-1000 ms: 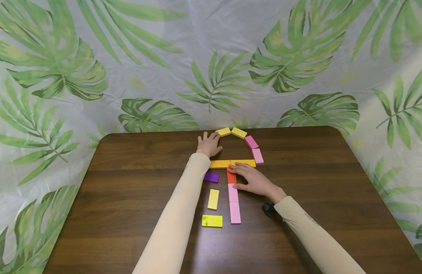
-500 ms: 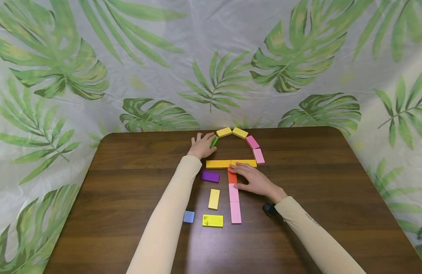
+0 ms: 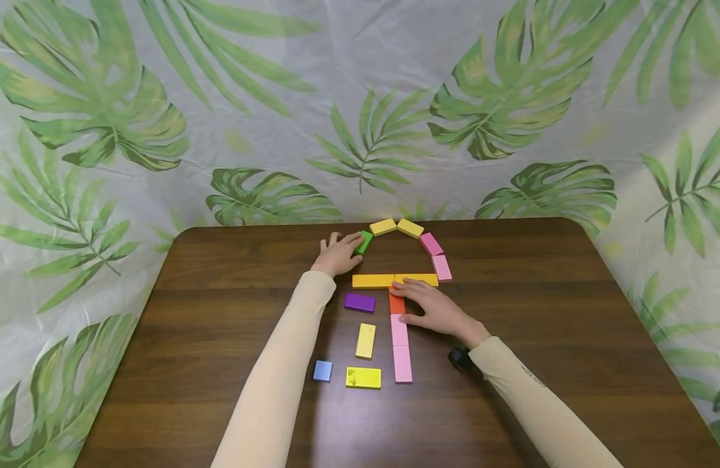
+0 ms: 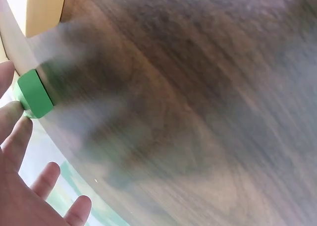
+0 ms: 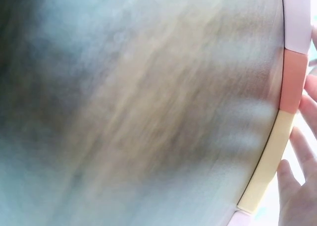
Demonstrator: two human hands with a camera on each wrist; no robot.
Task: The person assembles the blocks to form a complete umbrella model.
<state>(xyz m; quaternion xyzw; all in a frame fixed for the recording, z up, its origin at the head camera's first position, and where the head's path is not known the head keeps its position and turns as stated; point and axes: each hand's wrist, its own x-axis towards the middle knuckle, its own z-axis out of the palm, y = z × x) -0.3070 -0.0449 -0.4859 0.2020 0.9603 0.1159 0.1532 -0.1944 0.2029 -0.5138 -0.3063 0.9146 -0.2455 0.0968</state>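
My left hand (image 3: 338,255) reaches to the back of the table, fingertips touching a green block (image 3: 364,242) and thumb apart from it. The left wrist view shows two fingers at the end of the green block (image 4: 35,94), other fingers spread. The green block stands beside the left of two yellow blocks (image 3: 383,227), which lead into two pink blocks (image 3: 431,244) in a curve. My right hand (image 3: 436,309) rests by the red block (image 3: 397,302), fingers over it and near the right orange block (image 3: 423,279). Fingers line the red block (image 5: 293,82) in the right wrist view.
Two orange blocks (image 3: 373,281) form a bar above a column of the red block and two pink blocks (image 3: 401,363). Left of the column lie a purple block (image 3: 360,303), a pale yellow block (image 3: 365,341), a bright yellow block (image 3: 363,377) and a small blue block (image 3: 322,371).
My left hand has drawn back to the left and toward me, so the green block beneath its fingers shows. The blue block and all of the purple one are uncovered. My right hand stays put.
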